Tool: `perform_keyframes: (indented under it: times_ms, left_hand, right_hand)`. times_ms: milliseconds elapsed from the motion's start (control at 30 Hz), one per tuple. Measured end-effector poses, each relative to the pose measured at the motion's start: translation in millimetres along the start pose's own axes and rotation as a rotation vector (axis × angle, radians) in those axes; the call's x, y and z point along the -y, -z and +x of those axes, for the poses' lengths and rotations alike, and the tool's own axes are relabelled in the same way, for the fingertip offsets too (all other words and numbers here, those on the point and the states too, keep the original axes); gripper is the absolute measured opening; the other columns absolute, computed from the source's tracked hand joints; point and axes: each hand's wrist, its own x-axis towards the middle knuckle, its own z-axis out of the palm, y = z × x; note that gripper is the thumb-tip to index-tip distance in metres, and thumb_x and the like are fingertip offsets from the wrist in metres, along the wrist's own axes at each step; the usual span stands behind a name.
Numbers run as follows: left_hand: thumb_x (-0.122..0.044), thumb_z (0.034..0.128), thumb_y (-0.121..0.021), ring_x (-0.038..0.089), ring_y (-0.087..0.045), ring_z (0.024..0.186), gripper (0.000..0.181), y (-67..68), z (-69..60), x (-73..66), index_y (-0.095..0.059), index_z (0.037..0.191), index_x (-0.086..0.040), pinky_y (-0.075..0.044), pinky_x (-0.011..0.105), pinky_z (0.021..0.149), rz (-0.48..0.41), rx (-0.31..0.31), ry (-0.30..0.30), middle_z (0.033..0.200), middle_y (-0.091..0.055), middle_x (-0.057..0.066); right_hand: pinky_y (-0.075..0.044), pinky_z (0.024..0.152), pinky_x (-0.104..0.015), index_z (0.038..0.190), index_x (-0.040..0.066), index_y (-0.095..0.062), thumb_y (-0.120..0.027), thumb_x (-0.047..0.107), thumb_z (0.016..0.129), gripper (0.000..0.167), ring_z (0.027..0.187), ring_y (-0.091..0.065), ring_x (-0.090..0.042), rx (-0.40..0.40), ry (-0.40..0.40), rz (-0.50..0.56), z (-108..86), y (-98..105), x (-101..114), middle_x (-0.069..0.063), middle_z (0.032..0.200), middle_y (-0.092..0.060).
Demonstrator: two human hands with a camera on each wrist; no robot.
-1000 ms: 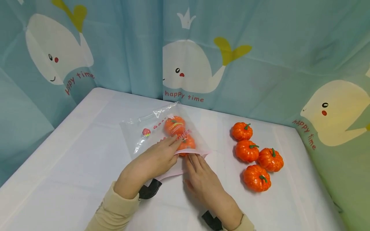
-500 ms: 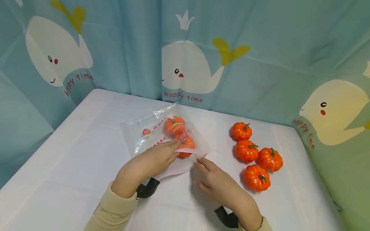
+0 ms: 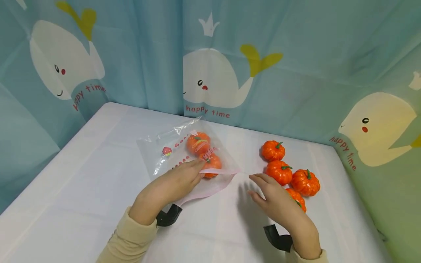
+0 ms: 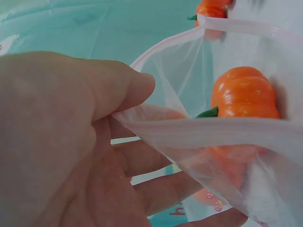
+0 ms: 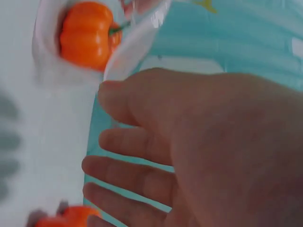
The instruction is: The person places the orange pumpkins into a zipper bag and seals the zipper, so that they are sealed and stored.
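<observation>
A clear zip bag [image 3: 154,160] with a pink-edged mouth and printed strawberries lies on the table. Two small orange pumpkins show inside it, one pumpkin [image 3: 198,143] deeper in and another pumpkin [image 3: 212,164] near the mouth. My left hand [image 3: 174,180] pinches the upper lip of the mouth between thumb and fingers, and the left wrist view shows the bag edge [image 4: 213,132] lifted. To the right, my right hand [image 3: 279,199] hovers with fingers spread and holds nothing. It partly covers the nearest loose pumpkin [image 3: 297,199].
More loose pumpkins lie on the right side of the white table [image 3: 82,190]: a back pumpkin [image 3: 273,150], a middle pumpkin [image 3: 279,172] and a right pumpkin [image 3: 306,182]. A blue-green curtain [image 3: 296,91] with whale prints stands behind the table.
My right hand has come out of the bag's mouth and moved right, over toward the loose pumpkins. The left hand stays at the bag's lip. The pumpkins in the bag lie nearly where they were.
</observation>
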Motion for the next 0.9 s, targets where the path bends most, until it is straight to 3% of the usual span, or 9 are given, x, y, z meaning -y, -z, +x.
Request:
perform_keyframes:
  times_ms: [133, 300, 467, 700, 900]
  left_hand:
    - [-0.016, 0.1044, -0.043, 0.033, -0.042, 0.142, 0.042, -1.0, 0.0, 0.8, -0.046, 0.14, 0.007, -0.034, 0.048, 0.117, -0.031, 0.019, 0.012, 0.148, -0.048, 0.021]
    - [-0.014, 0.1015, -0.046, 0.032, -0.047, 0.137, 0.036, -0.3, 4.8, 0.2, -0.052, 0.133, 0.003, -0.037, 0.048, 0.114, -0.055, -0.02, 0.028, 0.141, -0.055, 0.018]
    - [-0.017, 0.1026, -0.047, 0.032, -0.04, 0.144, 0.045, -0.2, 4.2, 0.6, -0.046, 0.143, 0.003, -0.033, 0.048, 0.118, -0.069, 0.022, 0.084, 0.151, -0.047, 0.017]
    - [-0.015, 0.1015, -0.048, 0.032, -0.041, 0.143, 0.046, 0.3, 7.0, 1.7, -0.045, 0.144, 0.003, -0.033, 0.048, 0.117, -0.046, 0.011, 0.044, 0.151, -0.047, 0.017]
    - [-0.011, 0.1003, -0.046, 0.03, -0.047, 0.137, 0.04, -1.5, 7.3, 2.2, -0.051, 0.138, 0.002, -0.038, 0.047, 0.114, -0.06, 0.003, 0.022, 0.142, -0.054, 0.016]
  right_hand:
    - [-0.049, 0.099, -0.055, 0.129, -0.001, -0.061, -0.069, 0.02, 0.093, 0.043, 0.118, -0.06, -0.037, -0.029, -0.073, -0.002, -3.9, 6.4, -15.3, -0.018, 0.127, -0.062]
    - [-0.047, 0.098, -0.061, 0.128, -0.004, -0.06, -0.069, 0.018, 0.091, 0.044, 0.118, -0.057, -0.045, -0.034, -0.163, -0.027, -6.8, 14.8, -33.0, -0.025, 0.127, -0.06]
    - [-0.047, 0.094, -0.064, 0.129, -0.005, -0.059, -0.07, 0.021, 0.089, 0.049, 0.116, -0.056, -0.046, 0.021, -0.247, -0.042, -11.8, 17.8, -46.1, -0.026, 0.127, -0.058]
    - [-0.05, 0.086, -0.063, 0.13, -0.002, -0.059, -0.073, 0.023, 0.086, 0.052, 0.108, -0.06, -0.041, 0.055, -0.28, -0.055, -15.2, 22.5, -50.5, -0.023, 0.124, -0.059]
    - [-0.052, 0.08, -0.058, 0.133, 0.003, -0.056, -0.076, 0.032, 0.085, 0.059, 0.098, -0.062, -0.034, 0.189, -0.357, -0.067, -16.2, 21.1, -54.6, -0.022, 0.116, -0.058]
